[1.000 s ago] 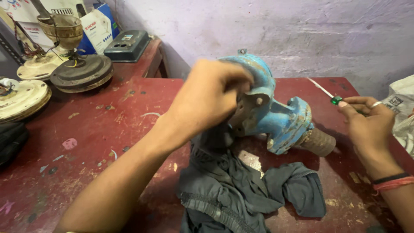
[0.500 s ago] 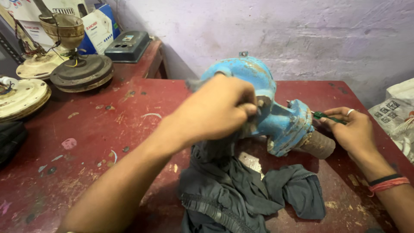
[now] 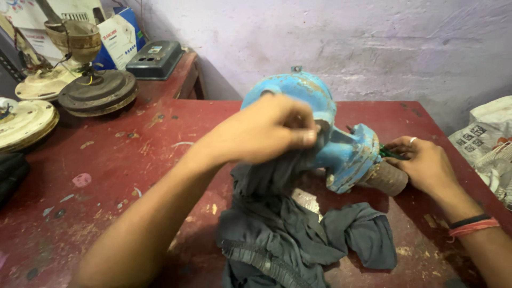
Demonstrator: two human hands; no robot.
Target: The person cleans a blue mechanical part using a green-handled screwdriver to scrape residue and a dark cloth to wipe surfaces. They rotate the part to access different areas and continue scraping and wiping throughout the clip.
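We find a blue pump housing (image 3: 341, 144), its paint chipped and worn, lying on its side near the middle of the red counter (image 3: 133, 160), partly resting on a crumpled grey cloth (image 3: 298, 234). The left hand (image 3: 266, 130) lies over the rounded blue body, its grip pressed together on the casting and on a bunch of the cloth beneath it. The right hand (image 3: 421, 162) sits at the opposite end, just beside the rusty brown stub (image 3: 386, 178) that projects from the flange; its grip is pinching a green-handled tool (image 3: 389, 153), of which we see only a short part of the handle. At the far left of the counter stand round fan motor parts (image 3: 96, 90) and a cream disc (image 3: 21, 122). A dark grey box (image 3: 154, 58) rests by the wall.
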